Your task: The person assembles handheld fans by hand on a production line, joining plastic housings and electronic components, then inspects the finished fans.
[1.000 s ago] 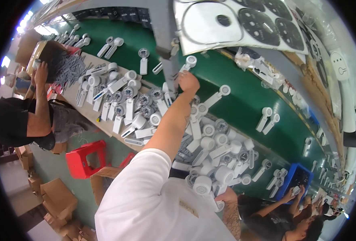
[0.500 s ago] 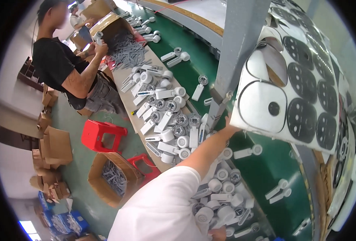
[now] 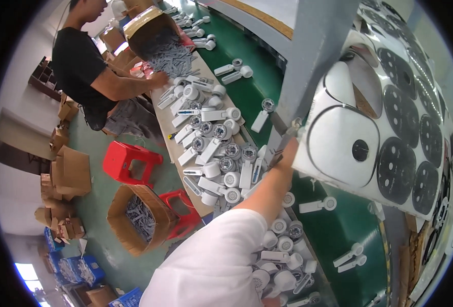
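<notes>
Dozens of white fans [image 3: 231, 179] lie heaped on the bench [image 3: 167, 121], with more on the green strip [image 3: 346, 217] beside it. The left hand [image 3: 290, 148] is near the grey post [image 3: 311, 66], partly behind the patterned sheet [image 3: 334, 140]; I cannot tell its grip. The right hand [image 3: 273, 302] barely shows beside the fans, its grip also unclear.
</notes>
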`<state>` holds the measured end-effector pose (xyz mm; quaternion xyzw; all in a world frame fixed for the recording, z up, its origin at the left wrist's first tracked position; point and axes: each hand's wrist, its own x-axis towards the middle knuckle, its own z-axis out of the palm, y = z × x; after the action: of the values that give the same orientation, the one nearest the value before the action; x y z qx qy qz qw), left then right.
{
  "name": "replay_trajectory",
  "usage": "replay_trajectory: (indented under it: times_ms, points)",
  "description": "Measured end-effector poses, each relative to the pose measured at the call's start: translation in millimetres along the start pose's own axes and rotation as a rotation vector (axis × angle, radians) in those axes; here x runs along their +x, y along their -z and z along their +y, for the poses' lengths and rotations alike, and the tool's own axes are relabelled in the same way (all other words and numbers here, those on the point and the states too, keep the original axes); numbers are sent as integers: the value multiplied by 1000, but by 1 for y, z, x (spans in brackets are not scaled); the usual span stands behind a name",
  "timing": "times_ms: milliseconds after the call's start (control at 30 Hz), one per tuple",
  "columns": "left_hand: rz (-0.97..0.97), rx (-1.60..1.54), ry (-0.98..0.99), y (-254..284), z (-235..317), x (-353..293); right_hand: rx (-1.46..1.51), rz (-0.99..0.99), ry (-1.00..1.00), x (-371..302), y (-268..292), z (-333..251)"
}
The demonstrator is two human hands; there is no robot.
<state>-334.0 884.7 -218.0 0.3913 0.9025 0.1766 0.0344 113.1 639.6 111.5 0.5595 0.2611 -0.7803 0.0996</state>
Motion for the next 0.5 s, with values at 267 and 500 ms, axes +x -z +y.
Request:
replay_trajectory:
  times_ms: [267,500]
  points:
    - [-67,-636,31,121,69,-77,-129,1,80,-9,-16,20]
    - [-525,-987,96,276,67,-214,-177,31,272,20,17,89]
